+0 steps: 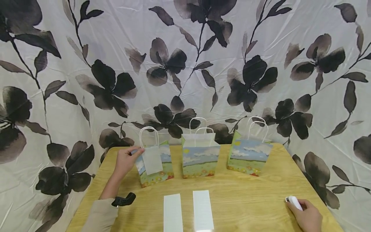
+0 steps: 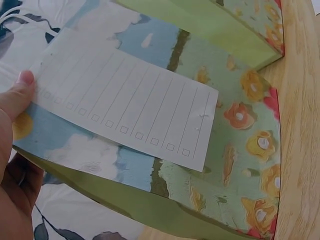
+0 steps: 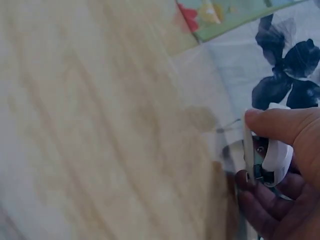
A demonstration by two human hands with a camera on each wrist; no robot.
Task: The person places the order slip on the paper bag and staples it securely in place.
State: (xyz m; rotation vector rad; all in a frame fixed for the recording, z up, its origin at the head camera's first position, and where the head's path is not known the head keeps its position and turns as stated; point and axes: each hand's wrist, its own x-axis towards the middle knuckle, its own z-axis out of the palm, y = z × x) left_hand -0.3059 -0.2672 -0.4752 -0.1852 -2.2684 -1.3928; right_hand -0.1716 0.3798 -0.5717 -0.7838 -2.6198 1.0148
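At the left paper bag [image 1: 167, 153], my left hand [image 1: 126, 160] pinches a lined checklist sheet [image 1: 153, 160] against the bag's upper front. In the left wrist view the thumb [image 2: 22, 87] lies on the sheet's edge and the fingers go behind the bag wall, partly hidden. Small boxes run along one side of the sheet [image 2: 130, 110]. Over the table's right side, my right hand [image 1: 309, 215] grips a small white stapler [image 1: 295, 203]. Its metal parts show between thumb and fingers in the right wrist view, where the stapler [image 3: 277, 160] is held on its side.
Two more landscape-printed bags, a middle one [image 1: 200, 161] and a right one [image 1: 249, 156], stand upright along the wooden table's [image 1: 240, 199] back. Two white paper strips, one left [image 1: 173, 212] and one right [image 1: 203, 209], lie in front. A floral curtain [image 1: 203, 87] hangs behind.
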